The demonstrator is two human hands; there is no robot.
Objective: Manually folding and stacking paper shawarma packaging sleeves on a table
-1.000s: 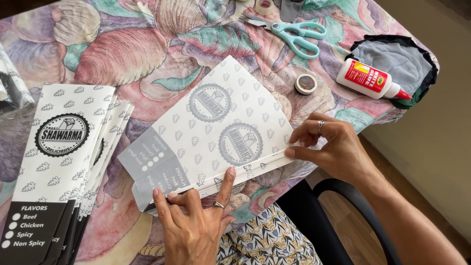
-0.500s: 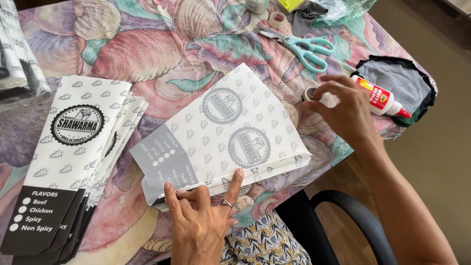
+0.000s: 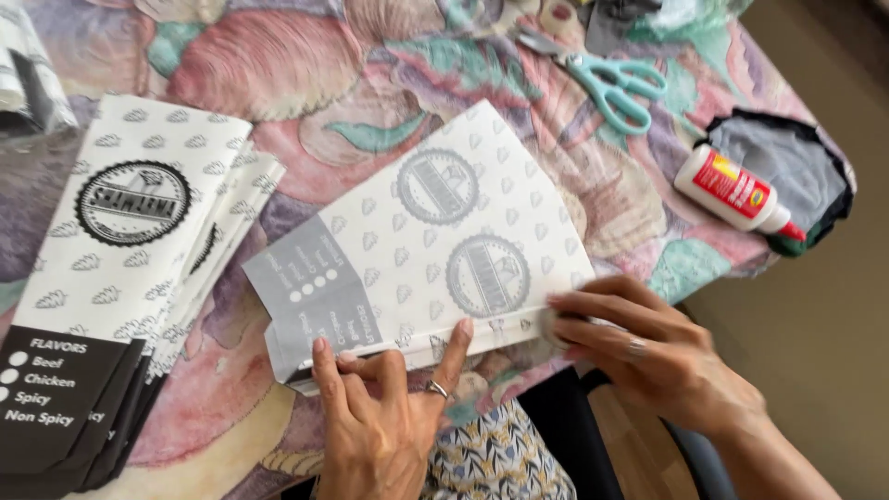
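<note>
From the head view we see our left hand (image 3: 375, 421) spread flat, fingers extended, pressing the folded lower edge of a white patterned paper sheet (image 3: 435, 250) that lies on the shell-print tablecloth (image 3: 278, 74) near the table's front edge. Our right hand (image 3: 648, 356) lies just beside it to the right, fingers stretched out and pinching a small roll of tape (image 3: 553, 326) against the sheet's lower right corner; the fingers hide most of the roll. To the left, well apart from the hands, sits a stack of printed paper bags (image 3: 130, 278), black at the bottom. Beyond the sheet lie teal scissors (image 3: 611, 83), and to the right a white glue bottle (image 3: 736, 193) rests against a grey cloth (image 3: 787, 162). Nothing lies on top of the sheet except our hands.
</note>
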